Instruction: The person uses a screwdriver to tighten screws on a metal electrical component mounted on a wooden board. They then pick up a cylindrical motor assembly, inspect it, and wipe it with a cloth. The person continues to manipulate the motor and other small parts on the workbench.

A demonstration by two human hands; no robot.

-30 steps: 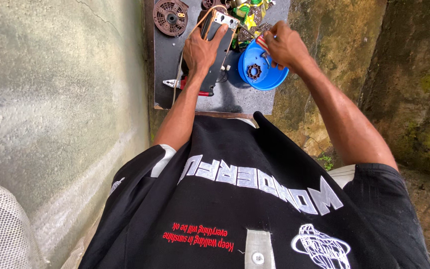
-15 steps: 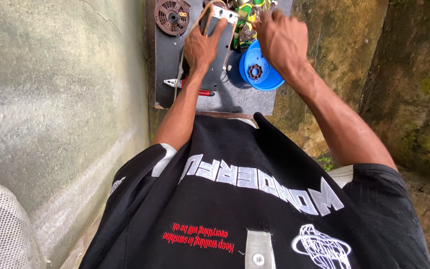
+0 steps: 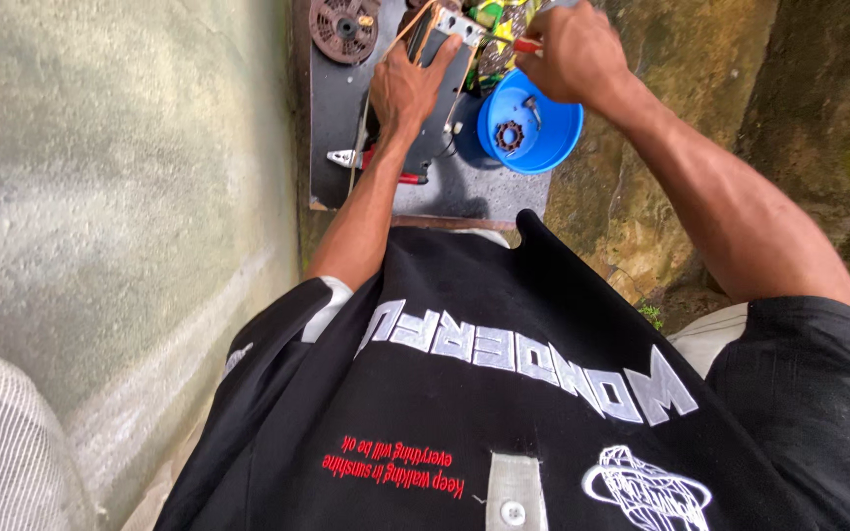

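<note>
A dark electronic unit (image 3: 435,93) with a pale metal bracket at its top lies on a small grey work board (image 3: 332,147), near the board's far end, pinned under a person's left hand (image 3: 407,87). Just beside it to the right sits a blue plastic bowl (image 3: 555,138) holding a small dark toothed ring (image 3: 510,136) and a few bits too small to make out. A round brown ribbed disc (image 3: 344,27) rests at the board's far left corner; a red-handled tool with a metal tip (image 3: 366,162) lies by the unit's near edge, partly hidden under the left forearm. Green and yellow parts (image 3: 502,25) crowd the far edge — they are too tangled to name.

The board stands between a pale rough wall (image 3: 120,197) on the left and mossy brown stone (image 3: 730,88) on the right. The person's black shirt (image 3: 504,393) fills the lower frame and hides the board's near end.

The left hand lies flat on the unit, fingers spread and pressing down over its top. The right hand (image 3: 575,51) is clenched just above the bowl's far rim, gripping a thin red-tipped tool (image 3: 527,45) that points towards the unit — its far end is hidden by the fist.
</note>
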